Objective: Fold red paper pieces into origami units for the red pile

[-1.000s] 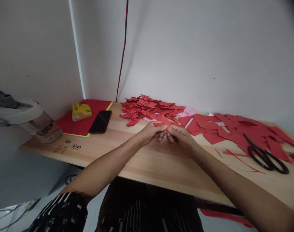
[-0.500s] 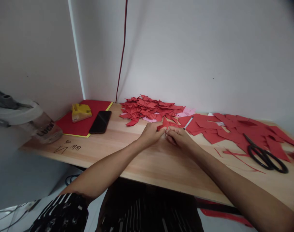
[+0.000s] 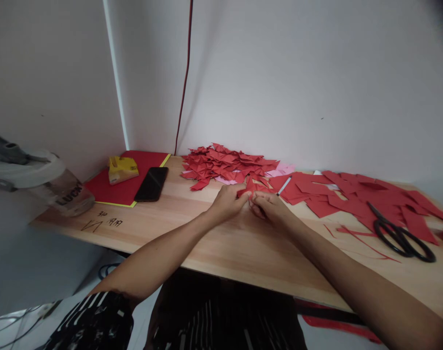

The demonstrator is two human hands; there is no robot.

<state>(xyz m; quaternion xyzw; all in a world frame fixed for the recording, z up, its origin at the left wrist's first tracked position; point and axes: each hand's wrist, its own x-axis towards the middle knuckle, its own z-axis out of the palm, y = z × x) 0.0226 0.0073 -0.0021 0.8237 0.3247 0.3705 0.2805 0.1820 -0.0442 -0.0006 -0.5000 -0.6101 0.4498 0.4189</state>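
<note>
Red paper piece (image 3: 254,187) pinched tight, crowded from behind

Just below the centre of the frame, the left hand (image 3: 229,203) and the right hand (image 3: 271,204) meet over the table (image 3: 221,248). Both are closed down narrow, thumbs and fingers gripping the red paper piece between them. A pointed part of it stands up past the grip; the rest is covered, so its exact folds cannot be told.

The likeliest trouble, I judge, lies in that pinch: an uneven pull could tear the paper or set a crease crooked, since so little of it shows. Directly behind, around mid-frame, the pile of folded paper (image 3: 223,163) lies close to the grip, and a forward nudge might scatter it. Right of centre, a pen (image 3: 285,184) lies against the flat red sheets (image 3: 356,194), just beside the right hand; a sideways sweep could roll it or shift the sheets. Farther over, toward the right edge, the scissors (image 3: 400,236) have their blades over the red sheets and their handles near thin strips (image 3: 356,233), so a careless brush of the handles could drag sheets and strips together
</note>
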